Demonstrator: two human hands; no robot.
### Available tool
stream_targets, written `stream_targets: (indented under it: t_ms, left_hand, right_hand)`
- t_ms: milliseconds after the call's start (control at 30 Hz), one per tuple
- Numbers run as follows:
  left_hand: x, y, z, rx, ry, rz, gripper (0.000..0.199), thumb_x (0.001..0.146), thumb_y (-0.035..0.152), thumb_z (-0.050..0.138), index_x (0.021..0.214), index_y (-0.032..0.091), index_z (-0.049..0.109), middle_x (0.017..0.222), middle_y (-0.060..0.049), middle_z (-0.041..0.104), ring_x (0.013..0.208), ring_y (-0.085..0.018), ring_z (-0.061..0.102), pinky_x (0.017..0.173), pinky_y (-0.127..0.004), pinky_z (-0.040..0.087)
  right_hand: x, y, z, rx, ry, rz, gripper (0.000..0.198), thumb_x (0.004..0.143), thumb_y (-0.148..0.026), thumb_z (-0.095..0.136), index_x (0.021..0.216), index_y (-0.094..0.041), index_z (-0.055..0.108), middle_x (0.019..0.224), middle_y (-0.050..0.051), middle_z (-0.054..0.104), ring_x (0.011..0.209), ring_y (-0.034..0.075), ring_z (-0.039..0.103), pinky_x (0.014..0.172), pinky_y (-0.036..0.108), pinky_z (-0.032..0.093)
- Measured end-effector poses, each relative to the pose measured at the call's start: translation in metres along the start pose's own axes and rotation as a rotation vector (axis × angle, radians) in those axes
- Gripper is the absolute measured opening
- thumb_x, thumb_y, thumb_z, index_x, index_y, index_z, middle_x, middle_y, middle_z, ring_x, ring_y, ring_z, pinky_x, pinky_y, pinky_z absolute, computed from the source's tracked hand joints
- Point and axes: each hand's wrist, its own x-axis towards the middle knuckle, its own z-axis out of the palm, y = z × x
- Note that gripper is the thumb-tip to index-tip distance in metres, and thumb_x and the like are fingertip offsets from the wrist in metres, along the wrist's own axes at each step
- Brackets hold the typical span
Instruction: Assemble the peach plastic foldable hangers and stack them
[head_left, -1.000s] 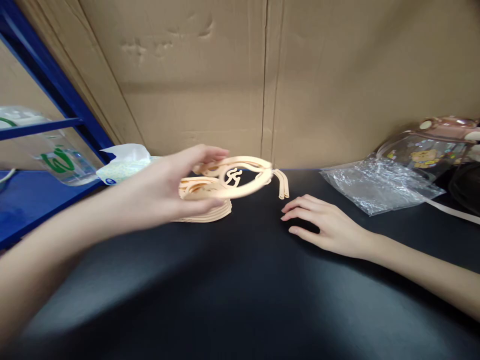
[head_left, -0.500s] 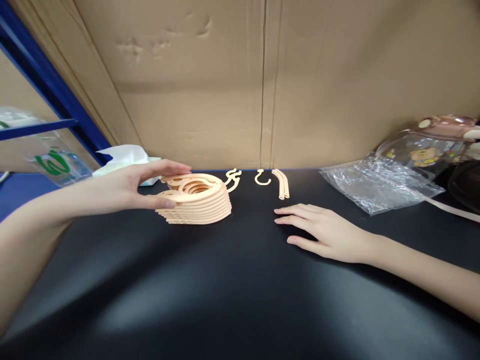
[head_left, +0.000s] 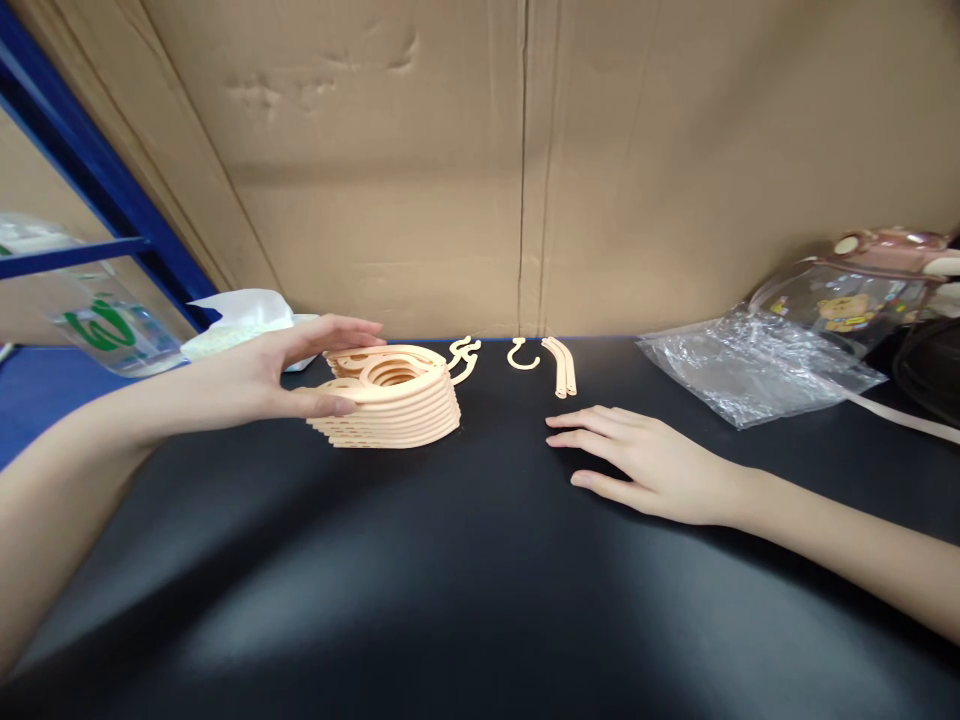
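My left hand [head_left: 277, 372] is around the left end of a stack of beige plastic folding hangers [head_left: 397, 425], thumb on the near side and fingers along the far side. The stack lies on the black tabletop [head_left: 450, 570]. Just behind its right end are several loose beige hooks [head_left: 464, 360]. Farther right lie a single hook [head_left: 517, 358] and two curved hanger arms [head_left: 561, 368] side by side. My right hand [head_left: 630, 460] rests on the table below those arms, fingers spread and holding nothing.
A tissue pack [head_left: 240, 325] stands behind my left hand, near a clear bottle [head_left: 120, 330] and a blue frame [head_left: 112, 170]. On the right are a crumpled clear plastic bag [head_left: 739, 370] and a clear cup with a brown lid [head_left: 892, 250]. Cardboard [head_left: 375, 200] walls the back.
The whole view has shifted very slightly. Both hands, the hanger stack and the loose parts keep their places.
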Motion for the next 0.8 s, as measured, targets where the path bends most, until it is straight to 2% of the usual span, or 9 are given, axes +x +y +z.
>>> stream_targets:
  t_ms: [200,433,500,600,800]
  left_hand:
    - [0.000,-0.002,0.001,0.006,-0.015,-0.001,0.060,0.084,0.057,0.057,0.135,0.028,0.041,0.136,0.000,0.051,0.120,-0.024,0.050,0.102,-0.048,0.038]
    - [-0.002,0.007,0.001,0.018,-0.026,-0.016,0.062,0.086,0.057,0.053,0.137,0.024,0.039,0.139,-0.003,0.049,0.121,-0.023,0.047,0.105,-0.047,0.035]
    - [-0.001,0.005,0.000,0.023,-0.027,-0.024,0.061,0.087,0.056,0.052,0.137,0.023,0.038,0.140,-0.003,0.048,0.123,-0.022,0.046,0.106,-0.046,0.033]
    - [0.002,-0.005,0.000,0.053,-0.030,-0.001,0.066,0.081,0.060,0.055,0.136,0.025,0.040,0.140,-0.002,0.048,0.123,-0.021,0.046,0.106,-0.039,0.035]
    - [0.003,-0.015,0.001,0.122,-0.050,0.000,0.073,0.078,0.058,0.055,0.140,0.026,0.034,0.143,-0.001,0.045,0.123,-0.017,0.045,0.104,-0.033,0.036]
  right_hand:
    - [0.000,0.000,0.000,-0.010,-0.005,0.000,0.038,0.096,-0.039,0.042,0.126,-0.020,0.055,0.135,0.009,0.054,0.122,0.023,0.051,0.103,0.044,0.043]
    - [0.000,0.000,0.000,-0.013,-0.014,0.004,0.039,0.096,-0.040,0.042,0.127,-0.019,0.055,0.136,0.008,0.053,0.122,0.022,0.051,0.104,0.043,0.042]
    - [0.000,0.000,0.000,-0.019,-0.014,0.004,0.039,0.096,-0.040,0.042,0.126,-0.019,0.055,0.136,0.008,0.053,0.122,0.022,0.051,0.104,0.043,0.042]
    - [-0.001,0.001,0.000,-0.026,-0.012,0.002,0.039,0.096,-0.041,0.041,0.126,-0.019,0.055,0.135,0.008,0.053,0.122,0.022,0.051,0.104,0.043,0.043]
    - [-0.001,0.001,0.001,-0.028,-0.007,-0.002,0.039,0.096,-0.041,0.042,0.126,-0.019,0.055,0.135,0.007,0.053,0.122,0.021,0.051,0.105,0.043,0.042]
